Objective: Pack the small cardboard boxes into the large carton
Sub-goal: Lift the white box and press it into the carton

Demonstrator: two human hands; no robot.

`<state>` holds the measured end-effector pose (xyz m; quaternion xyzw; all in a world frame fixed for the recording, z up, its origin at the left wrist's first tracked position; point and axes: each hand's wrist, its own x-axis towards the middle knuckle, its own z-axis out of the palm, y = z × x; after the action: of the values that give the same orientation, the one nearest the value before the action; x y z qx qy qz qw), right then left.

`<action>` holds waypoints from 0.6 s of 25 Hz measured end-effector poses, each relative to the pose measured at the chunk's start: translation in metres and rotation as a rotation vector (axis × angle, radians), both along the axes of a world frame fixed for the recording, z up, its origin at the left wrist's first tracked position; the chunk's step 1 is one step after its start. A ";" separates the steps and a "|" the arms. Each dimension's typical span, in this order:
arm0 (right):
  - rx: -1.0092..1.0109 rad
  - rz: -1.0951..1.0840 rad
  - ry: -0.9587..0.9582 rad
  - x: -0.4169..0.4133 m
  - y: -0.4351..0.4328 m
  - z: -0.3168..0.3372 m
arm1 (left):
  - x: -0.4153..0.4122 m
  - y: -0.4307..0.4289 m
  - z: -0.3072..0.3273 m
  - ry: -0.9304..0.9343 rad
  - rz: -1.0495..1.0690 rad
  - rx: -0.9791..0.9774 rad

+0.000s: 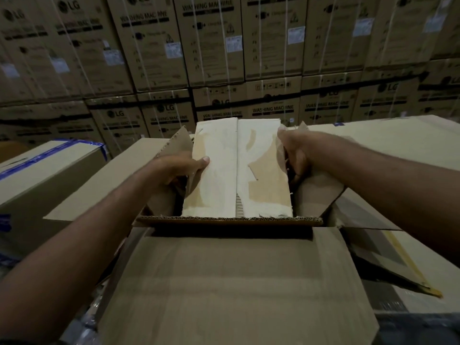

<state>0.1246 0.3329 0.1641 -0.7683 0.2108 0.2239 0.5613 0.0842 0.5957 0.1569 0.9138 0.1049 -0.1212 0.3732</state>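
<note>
Together, left hand (179, 168) and right hand (295, 155) grip opposite sides of the small box (219, 175) in the large carton (236, 282).

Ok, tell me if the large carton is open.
Open: the large carton has its near flap folded outward and side flaps splayed.

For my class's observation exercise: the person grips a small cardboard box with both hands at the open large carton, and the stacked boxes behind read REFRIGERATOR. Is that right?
Not quite. The stacked boxes behind read WASHING MACHINE, as the head view shows. The rest stands: the left hand and right hand grip the small cardboard box at the open large carton.
</note>
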 end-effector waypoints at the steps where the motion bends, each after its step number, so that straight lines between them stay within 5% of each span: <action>1: 0.013 -0.063 -0.023 0.001 0.003 0.001 | 0.003 0.003 -0.003 -0.050 0.000 -0.050; 10: 0.568 -0.268 -0.519 0.017 -0.007 0.019 | 0.030 0.006 0.007 -0.537 0.139 -0.813; 15: 0.557 -0.263 -0.572 0.031 -0.009 0.012 | 0.060 0.005 -0.002 -0.569 0.182 -1.009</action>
<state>0.1555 0.3234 0.1762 -0.5848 0.0741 -0.0234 0.8074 0.1442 0.6005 0.1553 0.6070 0.0079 0.1263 0.7845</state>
